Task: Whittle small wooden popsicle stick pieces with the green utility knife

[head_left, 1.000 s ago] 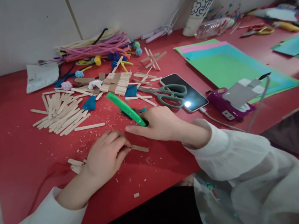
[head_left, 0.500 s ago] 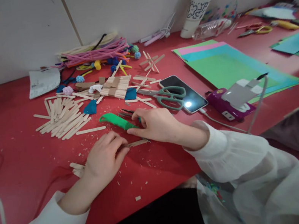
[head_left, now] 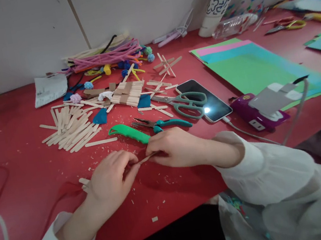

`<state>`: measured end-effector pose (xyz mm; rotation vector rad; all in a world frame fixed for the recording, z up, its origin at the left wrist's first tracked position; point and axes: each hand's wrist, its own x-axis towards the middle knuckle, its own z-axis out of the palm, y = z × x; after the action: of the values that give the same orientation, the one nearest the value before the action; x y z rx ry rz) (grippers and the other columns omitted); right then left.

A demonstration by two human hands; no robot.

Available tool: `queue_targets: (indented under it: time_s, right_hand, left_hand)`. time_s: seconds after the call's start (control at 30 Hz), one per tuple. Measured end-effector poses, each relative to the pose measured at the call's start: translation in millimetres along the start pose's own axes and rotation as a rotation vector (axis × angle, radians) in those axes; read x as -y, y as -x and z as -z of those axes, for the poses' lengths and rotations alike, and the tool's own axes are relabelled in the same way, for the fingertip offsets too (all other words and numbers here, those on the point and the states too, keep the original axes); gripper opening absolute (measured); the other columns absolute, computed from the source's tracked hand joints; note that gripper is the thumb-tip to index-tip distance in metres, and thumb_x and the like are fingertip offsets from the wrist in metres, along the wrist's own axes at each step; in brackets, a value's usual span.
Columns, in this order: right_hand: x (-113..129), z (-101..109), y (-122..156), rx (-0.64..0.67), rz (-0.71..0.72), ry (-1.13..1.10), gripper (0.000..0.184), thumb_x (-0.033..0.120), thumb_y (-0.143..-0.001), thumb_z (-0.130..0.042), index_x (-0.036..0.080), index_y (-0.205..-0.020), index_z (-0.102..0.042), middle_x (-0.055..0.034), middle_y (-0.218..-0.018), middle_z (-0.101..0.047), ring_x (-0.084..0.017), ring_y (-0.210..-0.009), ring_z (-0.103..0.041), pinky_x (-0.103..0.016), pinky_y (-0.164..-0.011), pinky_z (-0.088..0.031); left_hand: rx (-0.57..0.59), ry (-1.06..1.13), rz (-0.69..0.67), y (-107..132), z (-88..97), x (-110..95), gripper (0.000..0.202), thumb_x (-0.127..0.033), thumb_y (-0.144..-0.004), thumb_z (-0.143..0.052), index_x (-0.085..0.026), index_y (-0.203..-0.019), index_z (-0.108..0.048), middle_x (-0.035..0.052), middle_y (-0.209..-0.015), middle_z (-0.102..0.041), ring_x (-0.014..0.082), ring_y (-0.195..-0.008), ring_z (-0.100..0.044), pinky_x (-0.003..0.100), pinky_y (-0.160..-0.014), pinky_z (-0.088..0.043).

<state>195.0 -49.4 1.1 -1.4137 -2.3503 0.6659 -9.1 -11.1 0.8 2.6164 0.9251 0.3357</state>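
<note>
Between my two hands a thin wooden craft stick is held just over the red table. My left hand pinches its left end, and my right hand grips the other end, covering much of it. Right behind my right hand lie a green utility knife, partly hidden by the fingers, and teal-handled pliers. Several short stick pieces show beside my left wrist. Small wood chips are scattered on the table around both hands.
A pile of craft sticks lies at left, with a joined stick panel behind. Grey-green scissors rest against a phone. A purple power adapter, coloured paper and a white tumbler stand right. Pipe cleaners lie behind.
My right hand has come away from beside the pliers and taken hold of the stick's right end. The stick is now lifted and tilted between both hands. The view has shifted slightly.
</note>
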Motion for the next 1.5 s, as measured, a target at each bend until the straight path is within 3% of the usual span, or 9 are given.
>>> queue_targets:
  time_s: [0.1,0.2,0.33,0.43,0.63,0.87,1.07,1.2,1.5]
  right_hand:
    - [-0.1,0.3,-2.5,-0.021,-0.036,-0.461,0.009,0.017,-0.081,-0.054,0.016,-0.084,-0.062,-0.0028,-0.082,-0.068,-0.012,-0.071,-0.06,-0.025,-0.065,-0.044]
    - [1.6,-5.6,-6.9,-0.112,-0.167,-0.904,0.012,0.023,-0.079,-0.058,0.016,-0.089,-0.054,0.0001,-0.074,-0.064,-0.009,-0.06,-0.056,-0.023,-0.058,-0.045]
    - [7.6,-17.2,-11.8,-0.217,-0.291,-1.081,0.022,0.023,-0.073,-0.064,0.016,-0.09,-0.052,0.0041,-0.067,-0.058,-0.006,-0.054,-0.052,-0.021,-0.053,-0.043]
    - [13.8,-21.7,-11.8,-0.263,-0.251,-0.971,0.013,0.026,-0.076,-0.063,0.015,-0.08,-0.058,0.0025,-0.068,-0.06,-0.007,-0.056,-0.053,-0.021,-0.054,-0.043]
    - [17.9,-20.8,-7.7,-0.332,-0.143,-0.652,0.01,0.026,-0.081,-0.058,0.017,-0.078,-0.061,0.0011,-0.069,-0.064,-0.009,-0.061,-0.056,-0.021,-0.055,-0.044]
    - [12.5,-18.9,-5.9,-0.42,-0.007,-0.318,0.01,0.016,-0.08,-0.053,0.017,-0.08,-0.063,-0.0012,-0.074,-0.065,-0.009,-0.065,-0.058,-0.02,-0.058,-0.046]
    - [13.8,-21.4,-3.4,-0.466,0.168,0.03,0.017,0.018,-0.087,-0.048,0.015,-0.082,-0.064,-0.0063,-0.077,-0.069,-0.015,-0.072,-0.062,-0.026,-0.065,-0.049]
    - [15.2,-22.8,-1.3,-0.457,0.214,0.227,0.025,0.02,-0.091,-0.042,0.014,-0.081,-0.064,-0.0061,-0.075,-0.068,-0.015,-0.068,-0.061,-0.026,-0.062,-0.048]
    - [18.4,-27.4,0.7,-0.488,0.265,0.484,0.027,0.013,-0.09,-0.041,0.012,-0.073,-0.062,-0.0053,-0.066,-0.061,-0.016,-0.059,-0.052,-0.027,-0.055,-0.043]
  left_hand:
    - [0.055,0.289,0.132,-0.6,4.0,-2.9,0.018,-0.029,-0.084,-0.046,-0.02,-0.085,-0.061,0.0009,-0.079,-0.066,0.0133,-0.069,-0.06,0.023,-0.059,-0.046]
    - [0.12,0.607,0.268,-2.7,7.2,-8.1,0.018,-0.032,-0.08,-0.05,-0.019,-0.074,-0.061,-0.0025,-0.063,-0.062,0.0102,-0.055,-0.056,0.019,-0.051,-0.044]
    - [-0.009,0.836,0.46,-5.3,5.0,-13.3,0.017,-0.034,-0.075,-0.057,-0.018,-0.069,-0.059,-0.0051,-0.052,-0.057,0.0079,-0.045,-0.05,0.018,-0.044,-0.041]
    - [-0.137,0.887,0.514,-5.0,0.2,-12.9,0.019,-0.036,-0.071,-0.064,-0.018,-0.071,-0.059,-0.0035,-0.056,-0.061,0.0094,-0.051,-0.056,0.019,-0.051,-0.048]
    - [-0.093,0.989,0.457,-2.3,-4.3,-11.6,0.026,-0.042,-0.072,-0.065,-0.017,-0.073,-0.059,0.0016,-0.068,-0.07,0.0157,-0.065,-0.067,0.03,-0.069,-0.057]
    - [-0.074,1.058,0.489,-3.4,-4.8,-12.2,0.036,-0.051,-0.068,-0.066,-0.016,-0.075,-0.058,0.0048,-0.07,-0.071,0.018,-0.062,-0.069,0.031,-0.064,-0.059]
    - [-0.061,1.015,0.461,-3.3,-10.3,-9.8,0.022,-0.039,-0.073,-0.063,-0.018,-0.073,-0.058,0.0008,-0.068,-0.07,0.0163,-0.066,-0.069,0.027,-0.064,-0.058]
    - [-0.063,0.924,0.411,-1.3,-10.7,-11.6,0.014,-0.033,-0.075,-0.06,-0.019,-0.074,-0.057,-0.0011,-0.066,-0.068,0.0149,-0.065,-0.068,0.025,-0.062,-0.057]
    - [-0.055,0.776,0.301,1.2,-10.8,-14.9,0.024,-0.037,-0.084,-0.047,-0.019,-0.073,-0.056,-0.0024,-0.064,-0.063,0.0119,-0.057,-0.064,0.022,-0.057,-0.056]
